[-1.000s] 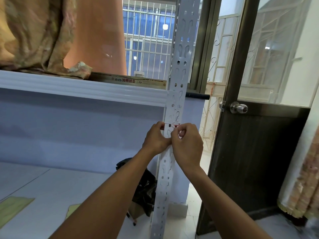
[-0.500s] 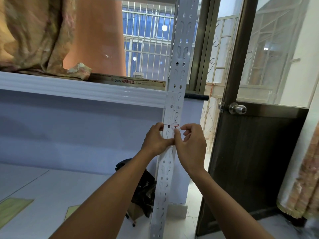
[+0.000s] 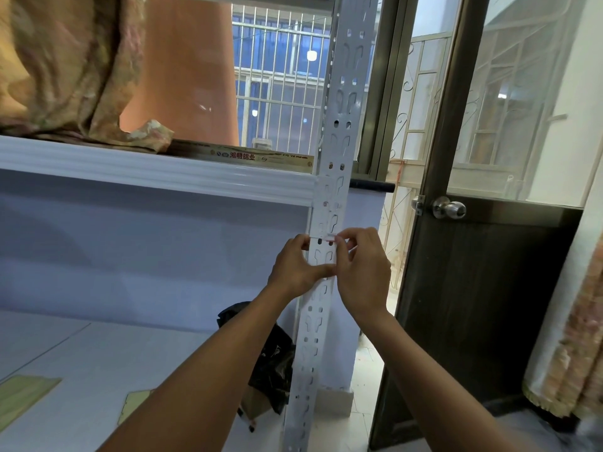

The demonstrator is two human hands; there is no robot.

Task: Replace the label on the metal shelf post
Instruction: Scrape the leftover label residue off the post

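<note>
A white perforated metal shelf post runs upright through the middle of the view. A thin clear label with a red mark stretches across the post just below the shelf beam. My left hand pinches the label's left end against the post, thumb pressed on the post face lower down. My right hand pinches the label's right end by the red mark, its other fingers curled. Both hands flank the post and touch it.
A white shelf beam meets the post on the left, carrying folded cloth and a printed strip. A dark door with a metal knob stands to the right. A black bag sits on the floor behind the post.
My right hand has shifted slightly up and right, its fingers spreading a little while pinching the label's right end. The left hand stays pressed on the post.
</note>
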